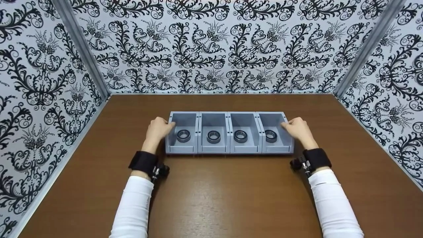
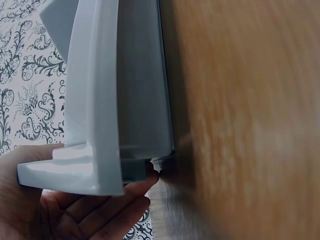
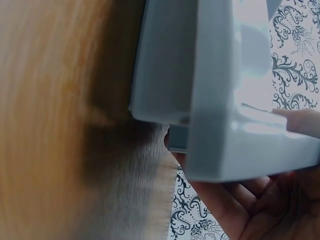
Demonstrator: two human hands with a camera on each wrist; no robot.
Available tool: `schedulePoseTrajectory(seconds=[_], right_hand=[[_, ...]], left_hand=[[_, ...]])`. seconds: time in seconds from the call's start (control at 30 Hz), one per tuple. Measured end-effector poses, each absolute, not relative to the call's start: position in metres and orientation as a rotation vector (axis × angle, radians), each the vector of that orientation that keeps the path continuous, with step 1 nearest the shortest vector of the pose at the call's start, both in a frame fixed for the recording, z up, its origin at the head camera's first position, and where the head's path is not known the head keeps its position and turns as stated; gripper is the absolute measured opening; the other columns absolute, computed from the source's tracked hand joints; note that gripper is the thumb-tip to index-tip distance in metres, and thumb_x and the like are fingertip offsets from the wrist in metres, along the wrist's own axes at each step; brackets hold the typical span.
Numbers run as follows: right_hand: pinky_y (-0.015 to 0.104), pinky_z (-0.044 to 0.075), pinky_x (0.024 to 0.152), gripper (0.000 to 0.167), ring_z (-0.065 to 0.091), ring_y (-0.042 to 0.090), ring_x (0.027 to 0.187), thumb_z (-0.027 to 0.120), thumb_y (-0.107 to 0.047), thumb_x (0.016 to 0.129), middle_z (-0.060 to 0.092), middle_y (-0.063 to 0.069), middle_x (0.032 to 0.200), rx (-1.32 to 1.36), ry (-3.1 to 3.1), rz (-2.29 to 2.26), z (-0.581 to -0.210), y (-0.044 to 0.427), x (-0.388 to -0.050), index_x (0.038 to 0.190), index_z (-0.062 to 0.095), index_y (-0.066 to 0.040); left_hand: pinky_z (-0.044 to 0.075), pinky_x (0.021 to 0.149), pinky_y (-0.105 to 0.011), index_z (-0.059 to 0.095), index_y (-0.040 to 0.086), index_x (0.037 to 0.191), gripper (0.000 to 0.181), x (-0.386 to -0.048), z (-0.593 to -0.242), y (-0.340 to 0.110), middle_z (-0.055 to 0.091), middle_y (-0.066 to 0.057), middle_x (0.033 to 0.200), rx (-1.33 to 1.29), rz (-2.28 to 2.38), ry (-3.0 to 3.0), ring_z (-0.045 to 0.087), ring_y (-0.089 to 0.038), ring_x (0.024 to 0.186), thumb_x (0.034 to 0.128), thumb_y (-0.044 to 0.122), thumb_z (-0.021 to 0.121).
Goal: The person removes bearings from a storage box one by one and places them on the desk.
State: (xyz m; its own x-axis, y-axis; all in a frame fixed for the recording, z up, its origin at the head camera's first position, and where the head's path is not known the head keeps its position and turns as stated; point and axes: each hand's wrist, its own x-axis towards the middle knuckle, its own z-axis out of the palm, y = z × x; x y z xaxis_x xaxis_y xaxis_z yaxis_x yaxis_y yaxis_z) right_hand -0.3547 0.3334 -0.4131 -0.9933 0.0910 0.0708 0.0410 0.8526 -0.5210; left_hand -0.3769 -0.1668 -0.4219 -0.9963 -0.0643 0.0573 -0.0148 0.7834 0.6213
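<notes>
Four joined grey bins (image 1: 213,150) form a row on the table, each with one dark-rimmed ring (image 1: 213,136) inside. My left hand (image 1: 158,130) grips the row's left end wall, its thumb over the top edge. At the opposite end my right hand (image 1: 300,129) grips the outer wall the same way. In the left wrist view, fingers of the left hand (image 2: 95,215) curl against the outside of the bin (image 2: 107,100). The right wrist view shows the right hand (image 3: 260,205) around the other end bin (image 3: 215,100), with a dark gap between bin and table.
The brown wooden table (image 1: 211,191) extends around the bins. Walls covered in black-and-white patterned paper (image 1: 211,49) stand behind and at both sides, with grey posts (image 1: 81,46) at the back corners.
</notes>
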Motion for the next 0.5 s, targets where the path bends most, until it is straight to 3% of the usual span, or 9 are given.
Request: schedulePoseTrajectory(seconds=[0.23,0.5], right_hand=[[0.031,0.040,0.063,0.042,0.059,0.029,0.075,0.060,-0.032,0.097,0.065,0.012,0.073,-0.090,-2.918,0.826,-0.4134,0.3338,-0.3554,0.085,0.076,0.005],[0.041,0.049,0.072,0.043,0.068,0.041,0.088,0.062,-0.033,0.096,0.074,0.030,0.102,-0.061,-2.921,0.800,-0.4114,0.3339,-0.3529,0.100,0.077,0.006]], left_hand=[[0.036,0.059,-0.032,0.037,0.018,0.053,0.053,-0.3739,-0.4193,-0.1643,0.041,0.002,0.055,0.081,-0.999,-2.904,0.046,-0.020,0.059,0.0965,0.036,0.060],[0.040,0.060,-0.036,0.041,0.018,0.052,0.052,-0.3785,-0.4242,-0.1661,0.055,-0.004,0.064,0.106,-1.005,-2.906,0.052,-0.022,0.064,0.0951,0.039,0.062]])
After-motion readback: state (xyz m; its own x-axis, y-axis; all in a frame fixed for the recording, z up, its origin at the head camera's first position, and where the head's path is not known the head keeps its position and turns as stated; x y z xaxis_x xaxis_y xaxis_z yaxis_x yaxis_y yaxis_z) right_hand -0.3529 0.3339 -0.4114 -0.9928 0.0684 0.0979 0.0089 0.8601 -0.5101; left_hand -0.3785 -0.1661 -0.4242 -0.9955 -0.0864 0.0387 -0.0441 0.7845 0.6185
